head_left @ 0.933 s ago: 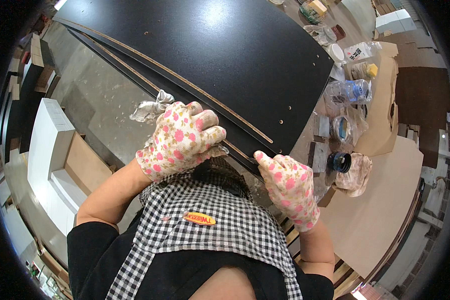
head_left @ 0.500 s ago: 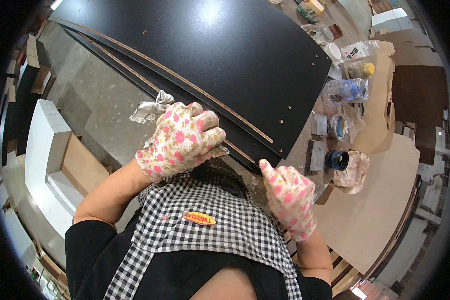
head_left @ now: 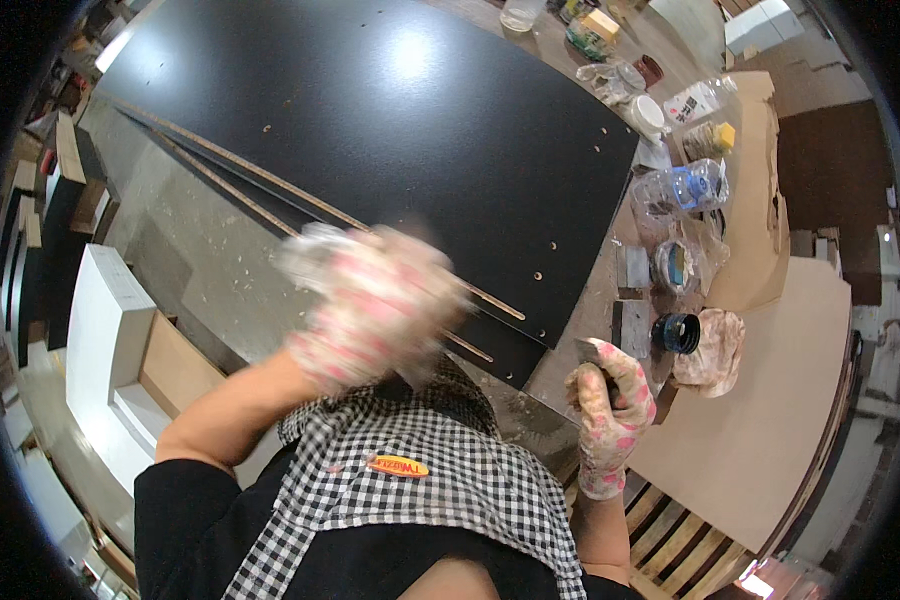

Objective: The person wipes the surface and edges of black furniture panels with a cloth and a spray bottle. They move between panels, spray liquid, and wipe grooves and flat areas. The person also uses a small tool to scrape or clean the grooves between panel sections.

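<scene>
In the head view, the top black board (head_left: 420, 130) lies in front of me, running from my upper left to beyond my right hand's side of the work. The lower black board (head_left: 500, 352) sticks out from under its near edge, on my side. Each shows a pale brown groove along that edge.

My left hand (head_left: 380, 300), in a flowered glove, is over the near edges of both boards and hides part of the grooves. It is badly blurred, but it is closed around a grey cloth (head_left: 308, 255), which bulges out past its left side; I cannot tell whether the cloth touches the boards. My right hand (head_left: 615, 415), gloved the same way, is off the boards, to the right of the lower one's near corner. Its fingers are curled around a flat grey piece (head_left: 587, 351), whose tip pokes out toward the boards; the rest is hidden.

Beyond that hand, a black ring-shaped thing (head_left: 678, 333) sits against a stained rag (head_left: 715, 352), and a clear bottle (head_left: 675, 189) lies farther up, near the top board's right edge.
</scene>
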Demonstrator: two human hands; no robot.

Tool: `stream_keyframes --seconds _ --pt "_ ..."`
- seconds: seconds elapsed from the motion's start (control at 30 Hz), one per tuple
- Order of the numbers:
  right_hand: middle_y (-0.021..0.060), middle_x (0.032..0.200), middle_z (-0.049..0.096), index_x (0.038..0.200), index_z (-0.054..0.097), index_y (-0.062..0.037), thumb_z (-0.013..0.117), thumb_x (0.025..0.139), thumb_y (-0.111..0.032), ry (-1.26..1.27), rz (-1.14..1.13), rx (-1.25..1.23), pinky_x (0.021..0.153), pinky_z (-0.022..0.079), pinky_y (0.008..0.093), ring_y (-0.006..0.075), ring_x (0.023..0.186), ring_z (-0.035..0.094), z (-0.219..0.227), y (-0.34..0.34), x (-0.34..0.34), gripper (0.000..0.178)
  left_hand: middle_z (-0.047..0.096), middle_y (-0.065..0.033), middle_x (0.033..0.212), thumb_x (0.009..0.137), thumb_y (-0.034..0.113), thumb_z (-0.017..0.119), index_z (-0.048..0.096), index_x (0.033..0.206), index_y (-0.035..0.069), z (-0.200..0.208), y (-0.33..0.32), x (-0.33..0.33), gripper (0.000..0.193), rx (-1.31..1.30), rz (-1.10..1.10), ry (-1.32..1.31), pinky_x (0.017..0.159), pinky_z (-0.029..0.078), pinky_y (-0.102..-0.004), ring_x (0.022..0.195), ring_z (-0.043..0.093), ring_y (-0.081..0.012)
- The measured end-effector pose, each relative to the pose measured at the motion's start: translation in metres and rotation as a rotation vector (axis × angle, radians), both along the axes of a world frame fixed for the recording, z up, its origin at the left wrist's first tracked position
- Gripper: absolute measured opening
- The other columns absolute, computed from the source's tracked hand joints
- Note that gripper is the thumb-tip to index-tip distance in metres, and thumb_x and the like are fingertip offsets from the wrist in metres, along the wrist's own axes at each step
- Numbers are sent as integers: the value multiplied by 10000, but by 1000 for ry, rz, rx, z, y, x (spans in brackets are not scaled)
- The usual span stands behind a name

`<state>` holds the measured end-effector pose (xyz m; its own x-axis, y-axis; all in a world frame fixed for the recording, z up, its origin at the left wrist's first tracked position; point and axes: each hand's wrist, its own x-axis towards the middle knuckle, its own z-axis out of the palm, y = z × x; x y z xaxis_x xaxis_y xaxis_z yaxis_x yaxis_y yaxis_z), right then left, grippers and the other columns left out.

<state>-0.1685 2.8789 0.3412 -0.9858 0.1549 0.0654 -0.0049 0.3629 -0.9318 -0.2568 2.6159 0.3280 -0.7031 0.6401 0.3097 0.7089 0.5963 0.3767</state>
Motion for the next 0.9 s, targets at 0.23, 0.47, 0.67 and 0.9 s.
stream_keyframes --seconds 0.23,0.47,0.67,0.9 --pt "45 870 679 1230 599 -18 720 904 -79 92 -36 22 566 461 206 65 638 557 -17 -4 4 353 622 -66 1076 731 357 798 664 1191 125 -11 -47 25 533 -195 48 -3 884 456 -445 1026 587 -283" --pt "39 655 554 1375 560 -65 853 735 -123 -77 209 212 518 441 275 101 552 493 -16 -11 -7 706 553 -99 1252 573 190 861 554 1317 113 16 -13 13 808 -138 77 -43 957 455 -475 1144 537 -338" --pt "61 729 626 1286 593 -50 823 758 -72 -116 226 126 526 458 272 104 576 556 -13 -19 2 577 548 -91 1206 589 164 843 581 1223 90 15 -6 9 690 -180 -40 -135 929 448 -454 1141 512 -317" --pt "112 900 699 1232 607 -48 781 783 4 192 286 212 625 546 302 197 737 696 -38 -16 9 485 598 -81 1067 622 174 819 647 1050 96 11 -6 14 468 -132 -23 -35 854 467 -448 1020 564 -305"
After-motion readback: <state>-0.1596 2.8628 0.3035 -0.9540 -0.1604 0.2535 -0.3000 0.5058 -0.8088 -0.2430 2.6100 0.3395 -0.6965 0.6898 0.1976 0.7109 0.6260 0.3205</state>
